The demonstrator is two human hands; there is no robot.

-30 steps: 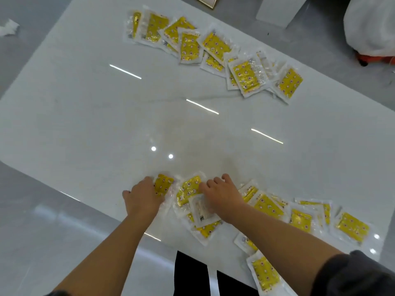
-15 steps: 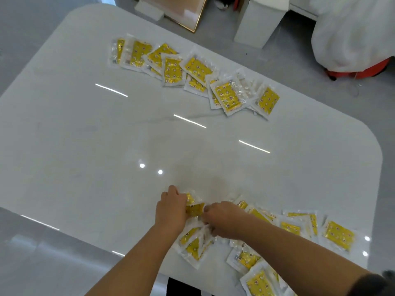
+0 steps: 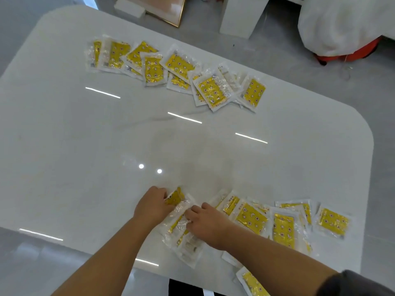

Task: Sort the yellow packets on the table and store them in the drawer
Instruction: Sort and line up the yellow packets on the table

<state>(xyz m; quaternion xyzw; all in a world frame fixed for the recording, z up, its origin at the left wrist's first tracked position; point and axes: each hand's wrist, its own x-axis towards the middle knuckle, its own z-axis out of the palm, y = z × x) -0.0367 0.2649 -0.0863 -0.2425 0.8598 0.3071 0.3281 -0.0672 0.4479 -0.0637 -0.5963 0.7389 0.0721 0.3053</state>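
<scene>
Yellow packets (image 3: 178,223) bunched at lower centre of the surface (image 3: 85,157) — left hand (image 3: 152,207) and right hand (image 3: 208,223) both grip the bunch, fingertips buried in plastic. Stray packet (image 3: 252,284) at bottom edge cut off; count in the overlapping upper row (image 3: 171,69) unclear.

The tabletop (image 3: 85,146) was a white, marble-like slab, polished smooth and glossy enough to mirror the ceiling lights. The yellow packets (image 3: 179,65) were clear, crinkled plastic film, shiny, over yellow inserts with a foil-like gleam. The floor (image 3: 320,82) looked smooth and grey with a dull sheen, and the picture frame (image 3: 181,15) had a golden metallic edge
</scene>
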